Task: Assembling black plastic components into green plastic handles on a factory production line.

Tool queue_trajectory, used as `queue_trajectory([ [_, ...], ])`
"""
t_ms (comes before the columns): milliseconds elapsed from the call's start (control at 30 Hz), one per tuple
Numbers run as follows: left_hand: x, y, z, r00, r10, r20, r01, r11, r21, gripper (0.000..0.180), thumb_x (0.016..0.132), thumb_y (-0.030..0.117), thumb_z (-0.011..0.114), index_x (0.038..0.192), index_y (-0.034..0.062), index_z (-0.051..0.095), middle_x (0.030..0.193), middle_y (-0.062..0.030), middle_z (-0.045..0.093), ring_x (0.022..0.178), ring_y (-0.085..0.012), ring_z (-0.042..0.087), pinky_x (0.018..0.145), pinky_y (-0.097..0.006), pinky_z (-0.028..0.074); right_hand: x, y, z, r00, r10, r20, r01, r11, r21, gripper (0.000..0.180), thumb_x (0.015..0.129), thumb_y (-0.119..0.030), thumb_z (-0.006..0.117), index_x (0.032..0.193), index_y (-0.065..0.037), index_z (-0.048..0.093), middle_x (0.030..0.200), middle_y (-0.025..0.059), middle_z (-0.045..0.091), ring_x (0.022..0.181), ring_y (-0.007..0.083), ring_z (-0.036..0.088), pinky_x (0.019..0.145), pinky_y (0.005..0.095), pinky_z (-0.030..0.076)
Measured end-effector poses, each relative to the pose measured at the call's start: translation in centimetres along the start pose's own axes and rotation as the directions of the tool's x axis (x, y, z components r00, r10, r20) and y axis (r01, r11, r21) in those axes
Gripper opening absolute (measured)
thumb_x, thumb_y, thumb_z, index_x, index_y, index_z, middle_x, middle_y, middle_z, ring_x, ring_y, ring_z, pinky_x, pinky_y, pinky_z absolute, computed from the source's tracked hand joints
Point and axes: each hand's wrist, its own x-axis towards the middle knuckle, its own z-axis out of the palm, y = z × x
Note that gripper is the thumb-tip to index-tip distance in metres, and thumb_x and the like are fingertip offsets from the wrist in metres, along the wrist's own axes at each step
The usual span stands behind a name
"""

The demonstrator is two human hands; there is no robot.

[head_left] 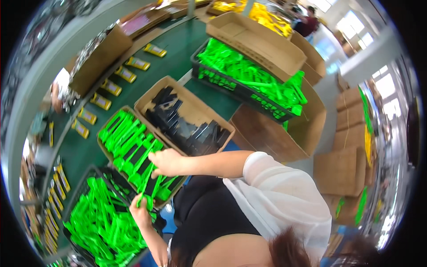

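Observation:
My left hand (140, 211) is closed around the end of a bright green plastic handle-shaped part (148, 201), at the near edge of a shallow cardboard box (103, 144). My right hand (168, 162) has its fingers curled in over the same box; what they pinch is hidden. A black strip (151, 186) lies on the green part between my hands. Rows of similar green parts (119, 135) fill the box, several with black pieces on them. Right beside it stands a cardboard box (195, 122) of loose black plastic pieces (175, 122).
At lower left a black crate (74, 238) holds a heap of green parts. Another black crate (242, 94) of them stands at the far side, a cardboard box (258, 44) above it. Yellow packages (137, 63) line the green conveyor (178, 40). Cartons (338, 169) are stacked at right.

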Motion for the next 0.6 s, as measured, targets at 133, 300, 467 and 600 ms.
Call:
queue_trajectory([
  [133, -0.2, 0.2, 0.4, 0.994, 0.041, 0.1, -0.036, 0.998, -0.049, 0.017, 0.079, -0.005, 0.053, 0.094, -0.0032, 0.059, 0.071, -0.0082, 0.061, 0.057, -0.0144, 0.058, 0.054, -0.023, 0.045, -1.5, 1.1, -1.0, 0.971, -0.011, 0.238, -0.094, 0.9, 0.427, 0.043, 0.074, -0.037, 0.064, 0.093, 0.0, 0.056, 0.065, 0.0146, 0.061, 0.057, 0.0253, 0.062, 0.056, 0.0367, 0.048],
  [300, -0.4, 0.7, 1.9, 0.994, 0.004, 0.112, -0.01, 0.999, 0.051, 0.016, 0.077, 0.001, 0.063, 0.092, -0.0021, 0.058, 0.07, -0.0066, 0.061, 0.057, -0.0132, 0.058, 0.05, -0.022, 0.045, -3.2, 1.8, 0.9, 0.998, -0.023, -0.063, 0.039, 0.964, 0.261, 0.045, 0.068, -0.04, 0.067, 0.087, 0.0, 0.059, 0.067, 0.0184, 0.059, 0.069, 0.035, 0.059, 0.062, 0.042, 0.045],
  [467, 0.5, 0.9, 4.2, 1.0, 0.006, 0.024, -0.009, 0.993, 0.122, 0.02, 0.072, 0.007, 0.072, 0.084, -0.0021, 0.059, 0.067, -0.0054, 0.06, 0.053, -0.0091, 0.054, 0.047, -0.02, 0.041, -4.6, 2.2, 1.5, 0.981, 0.099, -0.166, -0.046, 0.954, 0.297, 0.048, 0.067, -0.041, 0.068, 0.088, 0.001, 0.06, 0.069, 0.0185, 0.06, 0.073, 0.035, 0.06, 0.065, 0.0416, 0.046],
  [600, 0.8, 0.5, 4.9, 1.0, 0.024, -0.009, -0.022, 0.991, 0.133, 0.019, 0.071, 0.007, 0.073, 0.082, -0.0023, 0.06, 0.063, -0.0054, 0.059, 0.049, -0.0088, 0.053, 0.044, -0.019, 0.04, -5.0, 2.5, 1.3, 0.968, 0.129, -0.217, -0.07, 0.962, 0.263, 0.045, 0.065, -0.043, 0.069, 0.074, -0.001, 0.056, 0.067, 0.0177, 0.059, 0.069, 0.0364, 0.059, 0.063, 0.0431, 0.046],
])
